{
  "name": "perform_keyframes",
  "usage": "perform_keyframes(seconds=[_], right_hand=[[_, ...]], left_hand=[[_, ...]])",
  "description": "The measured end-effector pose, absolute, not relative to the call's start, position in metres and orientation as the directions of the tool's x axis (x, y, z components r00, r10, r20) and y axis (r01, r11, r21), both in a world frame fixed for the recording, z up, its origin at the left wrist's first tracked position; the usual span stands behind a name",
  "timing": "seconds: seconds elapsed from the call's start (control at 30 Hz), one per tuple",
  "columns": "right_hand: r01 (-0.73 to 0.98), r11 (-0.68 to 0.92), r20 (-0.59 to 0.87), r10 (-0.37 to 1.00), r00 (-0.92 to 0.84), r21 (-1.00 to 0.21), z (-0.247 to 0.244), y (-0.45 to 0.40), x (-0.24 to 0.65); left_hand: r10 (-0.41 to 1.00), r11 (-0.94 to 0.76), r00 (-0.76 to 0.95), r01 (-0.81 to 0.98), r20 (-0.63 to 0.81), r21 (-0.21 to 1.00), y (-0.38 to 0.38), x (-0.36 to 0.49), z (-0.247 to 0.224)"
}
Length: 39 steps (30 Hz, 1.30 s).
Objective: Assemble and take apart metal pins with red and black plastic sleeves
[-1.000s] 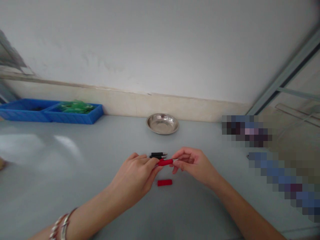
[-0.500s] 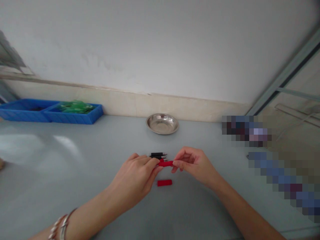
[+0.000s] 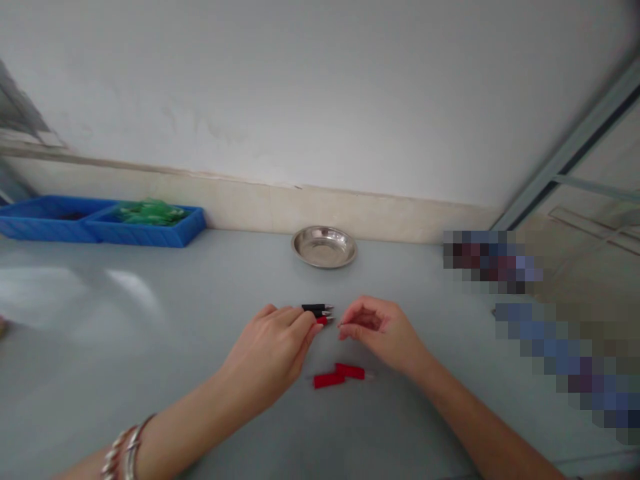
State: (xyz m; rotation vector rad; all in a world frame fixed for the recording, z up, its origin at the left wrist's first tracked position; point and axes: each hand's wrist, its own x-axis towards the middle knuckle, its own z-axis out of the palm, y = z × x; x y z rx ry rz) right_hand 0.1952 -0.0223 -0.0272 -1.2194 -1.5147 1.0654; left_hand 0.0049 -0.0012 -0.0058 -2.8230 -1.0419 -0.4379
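Note:
My left hand is closed, its thumb and fingers pressed together; what they hold, if anything, is hidden. Just past its fingertips the silver tips of two black pens and a red pen stick out, their rear parts covered by the hand. My right hand pinches with thumb and forefinger, and a tiny dark thing at the fingertips is too small to name. Below the hands, a red pen barrel lies on the table, with a second red pen piece touching its right end.
A round metal dish stands near the wall, behind the pens. At the back left is a blue two-part tray with green plastic pieces in its right compartment. Blurred-out items line the table's right side.
The red pen piece that was between both hands now lies on the table beside the other red barrel, which has shifted slightly nearer. The hands are a little apart, each still pinched.

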Motion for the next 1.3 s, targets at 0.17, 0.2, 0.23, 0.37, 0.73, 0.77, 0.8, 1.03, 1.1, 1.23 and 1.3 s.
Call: perform_keyframes(seconds=[0.17, 0.2, 0.23, 0.37, 0.73, 0.77, 0.8, 1.03, 1.1, 1.23, 1.3], right_hand=[[0.582, 0.313, 0.355, 0.934, -0.044, -0.751, -0.042, -0.02, 0.185], [0.61, 0.324, 0.386, 0.922, -0.033, -0.723, -0.045, -0.02, 0.184], [0.633, 0.332, 0.409, 0.912, -0.028, -0.699, -0.047, -0.02, 0.184], [0.704, 0.36, 0.471, 0.881, -0.041, -0.613, -0.052, -0.019, 0.181], [0.666, 0.305, 0.422, 0.906, 0.017, -0.68, -0.05, -0.018, 0.181], [0.659, 0.299, 0.415, 0.91, 0.022, -0.69, -0.049, -0.018, 0.182], [0.654, 0.293, 0.408, 0.913, 0.027, -0.697, -0.048, -0.018, 0.183], [0.681, 0.24, 0.381, 0.922, 0.063, -0.692, -0.037, -0.016, 0.196], [0.724, 0.227, 0.394, 0.917, 0.067, -0.651, -0.034, -0.014, 0.201], [0.867, 0.186, 0.408, 0.913, 0.021, -0.462, -0.032, -0.012, 0.213], [0.92, 0.156, 0.393, 0.92, -0.003, -0.359, -0.034, -0.011, 0.218]], left_hand=[[0.609, -0.778, 0.715, 0.622, 0.344, 0.086, -0.008, 0.006, -0.004], [0.588, -0.799, 0.732, 0.592, 0.344, 0.104, -0.012, 0.007, -0.003], [0.56, -0.822, 0.752, 0.558, 0.348, 0.118, -0.018, 0.007, -0.001], [0.351, -0.935, 0.922, 0.337, 0.165, 0.108, -0.042, 0.014, -0.001], [0.326, -0.943, 0.941, 0.317, 0.092, 0.103, -0.043, 0.021, -0.012], [0.335, -0.94, 0.937, 0.326, 0.099, 0.099, -0.042, 0.02, -0.013], [0.344, -0.937, 0.933, 0.335, 0.102, 0.098, -0.04, 0.02, -0.013], [0.374, -0.921, 0.922, 0.356, 0.103, 0.156, -0.026, 0.013, -0.01], [0.36, -0.923, 0.928, 0.339, 0.099, 0.182, -0.024, 0.012, -0.009], [0.361, -0.922, 0.923, 0.333, 0.13, 0.197, -0.024, 0.011, -0.007], [0.39, -0.914, 0.907, 0.362, 0.156, 0.183, -0.024, 0.012, -0.007]])
